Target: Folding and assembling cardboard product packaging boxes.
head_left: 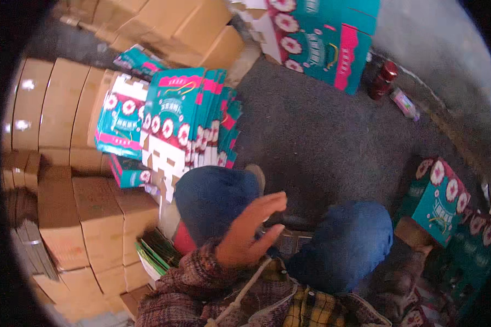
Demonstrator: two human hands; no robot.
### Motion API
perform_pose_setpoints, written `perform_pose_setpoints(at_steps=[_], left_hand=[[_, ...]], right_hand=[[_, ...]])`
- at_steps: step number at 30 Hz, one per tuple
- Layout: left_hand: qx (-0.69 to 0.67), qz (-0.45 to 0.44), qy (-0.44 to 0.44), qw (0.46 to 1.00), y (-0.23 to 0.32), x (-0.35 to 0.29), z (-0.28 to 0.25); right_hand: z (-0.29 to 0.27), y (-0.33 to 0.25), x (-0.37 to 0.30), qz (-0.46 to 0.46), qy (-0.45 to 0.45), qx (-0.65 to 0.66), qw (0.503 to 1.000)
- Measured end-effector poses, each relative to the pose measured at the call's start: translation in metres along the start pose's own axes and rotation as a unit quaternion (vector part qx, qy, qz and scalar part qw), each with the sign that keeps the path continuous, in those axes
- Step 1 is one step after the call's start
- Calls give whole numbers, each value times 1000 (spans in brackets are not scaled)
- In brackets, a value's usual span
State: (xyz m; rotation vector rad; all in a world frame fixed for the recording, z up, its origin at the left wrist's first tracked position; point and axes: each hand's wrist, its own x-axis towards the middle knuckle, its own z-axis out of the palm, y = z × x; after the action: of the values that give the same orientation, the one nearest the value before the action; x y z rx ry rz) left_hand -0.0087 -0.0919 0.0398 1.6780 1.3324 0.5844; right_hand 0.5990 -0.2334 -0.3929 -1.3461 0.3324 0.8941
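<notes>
My left hand (250,231) is raised in front of my chest, fingers stretched and apart, holding nothing. It hovers over my left knee (215,196), which is in blue jeans. Just beyond that knee a stack of flat teal cartons with flower print (191,120) leans on the dark floor. My right sleeve (403,280) runs toward the lower right, and the right hand itself does not show. A folded teal box (439,201) stands close beside my right knee (354,240).
Brown cardboard boxes (87,218) are piled at the left, with more at the top (174,27). A large teal box (322,38) stands at the far end. A red bottle (384,79) sits by the wall. Green flat sheets (158,253) lie by my left side.
</notes>
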Motion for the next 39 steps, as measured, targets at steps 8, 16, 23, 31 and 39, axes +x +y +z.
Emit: perform_pose_setpoints(at_steps=[8,16,23,31,39], left_hand=[[77,-4,437,896,-140,-50,-105],[-419,-199,424,778,-329,-51,-118],[-751,284,214,556,-491,-14,-189],[-794,19,521,311,-423,39,-192],[-591,-58,601,535,-385,11,-248]], right_hand=[[127,-13,-92,-95,-278,-215,931],[288,-96,-367,-288,-393,-308,817],[362,-15,-487,-280,-531,-337,725],[376,10,-460,-173,-492,-389,759],[384,16,-456,-136,-501,-405,753]])
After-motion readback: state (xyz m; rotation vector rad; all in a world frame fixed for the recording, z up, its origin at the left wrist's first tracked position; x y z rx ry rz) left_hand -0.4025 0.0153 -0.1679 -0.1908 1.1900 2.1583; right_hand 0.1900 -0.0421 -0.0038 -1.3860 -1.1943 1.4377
